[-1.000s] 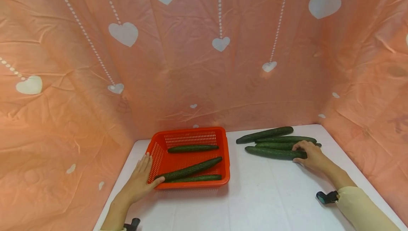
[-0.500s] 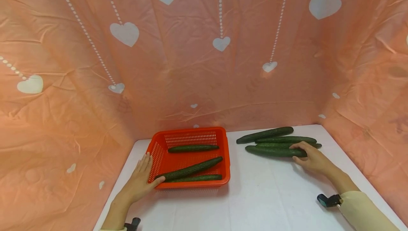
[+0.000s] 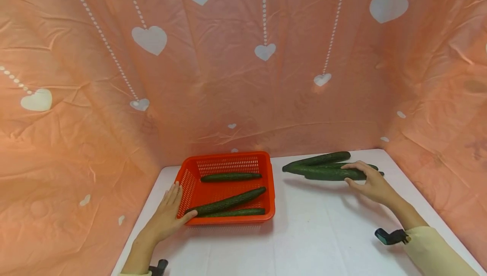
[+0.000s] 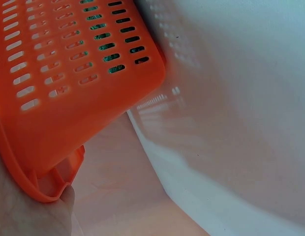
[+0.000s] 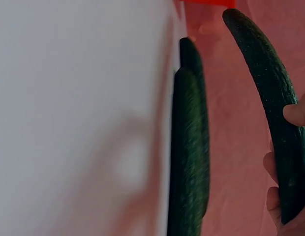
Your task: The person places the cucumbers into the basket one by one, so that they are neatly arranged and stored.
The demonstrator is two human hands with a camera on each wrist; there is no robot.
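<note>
Nearest me, at the front left corner of the orange basket [image 3: 228, 187], the left hand [image 3: 167, 217] rests flat on the white table [image 3: 304, 233], fingers straight along the basket's side wall and the thumb hooked against its front rim, just as it lay a second ago. Past the thumb, inside the basket, three cucumbers [image 3: 226, 202] lie lengthways: two close to the front wall, one near the back.

Further off on the right, the right hand [image 3: 370, 183] has its fingers and thumb curled round the near end of a cucumber [image 3: 323, 173]. A moment ago that cucumber lay on the table under the fingers; now it is raised clear, a shadow beneath it, its free end pointing toward the basket. That looks to me like the start of a carry across to the basket.

Beyond the fingers, the remaining cucumbers [image 3: 319, 159] lie together on the table; from this side I cannot count them surely, perhaps two or three.
</note>
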